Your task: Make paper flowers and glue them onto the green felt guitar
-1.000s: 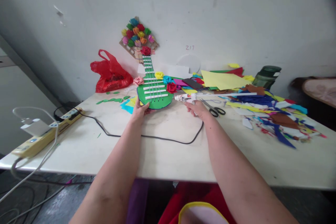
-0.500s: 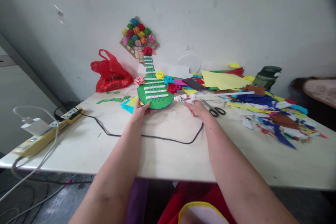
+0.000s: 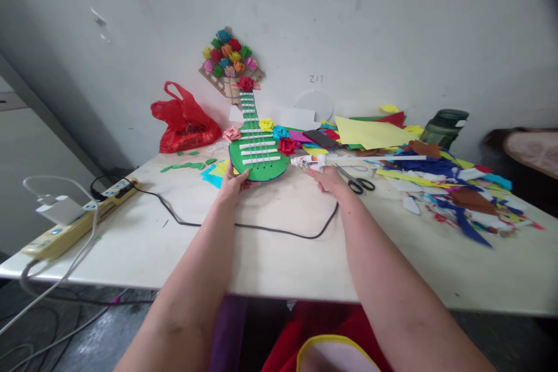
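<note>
My left hand [image 3: 236, 179] is closed on the lower left edge of a green paper lute [image 3: 257, 171], its thumb on the front. White strips and blue strings run across the lute, which stands tilted back. A red paper flower [image 3: 245, 83] tops its neck; pink [image 3: 231, 133], yellow [image 3: 265, 125], blue [image 3: 279, 132] and red flowers [image 3: 288, 146] sit along its sides. In my right hand [image 3: 326, 179] is a white glue gun [image 3: 308, 161], fingers wrapped round its handle. Its nozzle points left, close to the lute's right edge; I cannot tell whether they touch. A long white glue stick [image 3: 379, 158] sticks out behind it.
Black-handled scissors [image 3: 361, 186] lie right of my right hand, beside piled paper scraps [image 3: 462, 197]. A dark bottle [image 3: 444, 128] stands behind. At left are a power strip [image 3: 74, 232] and red plastic bag [image 3: 185, 122]. A black cord [image 3: 279, 229] crosses the table.
The glue gun and my right hand have shifted very slightly to the right. My left hand keeps its hold on the lute, which is almost unmoved.
</note>
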Demonstrator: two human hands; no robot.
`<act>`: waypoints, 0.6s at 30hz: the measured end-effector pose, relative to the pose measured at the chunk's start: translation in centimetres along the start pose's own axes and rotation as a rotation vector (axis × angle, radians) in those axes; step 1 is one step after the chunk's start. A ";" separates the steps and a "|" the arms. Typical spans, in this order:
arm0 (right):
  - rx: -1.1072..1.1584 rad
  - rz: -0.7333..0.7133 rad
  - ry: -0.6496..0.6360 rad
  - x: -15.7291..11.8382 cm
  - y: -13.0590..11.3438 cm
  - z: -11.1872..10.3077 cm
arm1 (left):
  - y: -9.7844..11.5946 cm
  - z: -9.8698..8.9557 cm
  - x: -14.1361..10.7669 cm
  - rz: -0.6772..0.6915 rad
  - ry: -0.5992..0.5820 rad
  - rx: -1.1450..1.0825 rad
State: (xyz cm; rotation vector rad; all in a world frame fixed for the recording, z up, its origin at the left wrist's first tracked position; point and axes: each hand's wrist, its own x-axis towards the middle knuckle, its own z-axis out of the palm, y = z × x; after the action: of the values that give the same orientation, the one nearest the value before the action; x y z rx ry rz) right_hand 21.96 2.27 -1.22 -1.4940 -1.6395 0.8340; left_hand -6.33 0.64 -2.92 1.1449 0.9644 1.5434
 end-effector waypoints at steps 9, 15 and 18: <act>0.035 -0.009 -0.016 0.3 0.3 0.1 | 0.2 0.1 -0.2 0.013 0.031 -0.023; 0.065 -0.036 -0.041 -0.3 -0.4 -0.2 | 0.1 -0.1 -0.1 0.022 0.033 -0.031; 0.068 -0.058 -0.060 -0.4 -0.5 -0.3 | 0.1 0.0 -0.1 0.018 0.039 -0.034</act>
State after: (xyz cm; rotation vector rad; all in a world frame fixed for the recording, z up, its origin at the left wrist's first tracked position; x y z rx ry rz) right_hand 21.95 1.77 -0.69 -1.3806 -1.6732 0.9017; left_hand -6.40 0.50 -2.82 1.1058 0.9526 1.5961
